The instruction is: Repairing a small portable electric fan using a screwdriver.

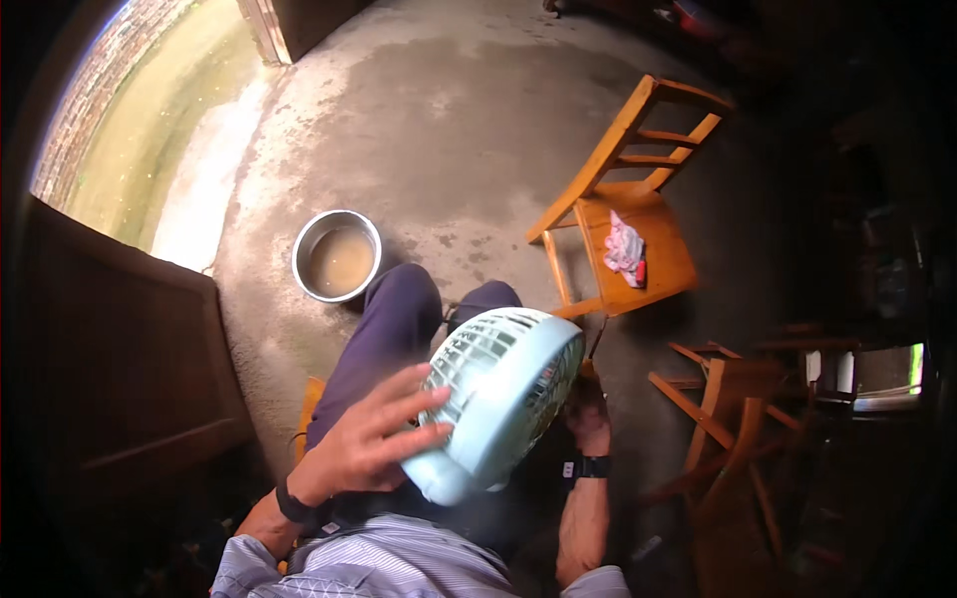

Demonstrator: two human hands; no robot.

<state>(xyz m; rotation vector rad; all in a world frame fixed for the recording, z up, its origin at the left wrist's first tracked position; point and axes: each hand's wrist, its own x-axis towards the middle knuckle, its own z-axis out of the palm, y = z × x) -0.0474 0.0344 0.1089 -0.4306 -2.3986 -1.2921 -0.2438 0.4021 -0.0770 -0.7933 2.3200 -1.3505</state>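
Observation:
A pale blue table fan (498,394) with a round slatted grille is held tilted above my lap. My left hand (384,434) grips its left side, with the fingers laid across the grille and lower casing. The thumb and the underside of that grip are hidden. Beside the fan's right edge is my right hand (590,414), in deep shade. Its fingers are partly behind the fan and too dark to make out. A dark band circles each wrist.
Ahead to the left, a metal basin (339,257) of cloudy water stands on the concrete floor (439,130). A wooden chair (648,214) at right bears a crumpled pink-white cloth (624,249) and a small red object (641,274). More wooden furniture (733,399) crowds the right.

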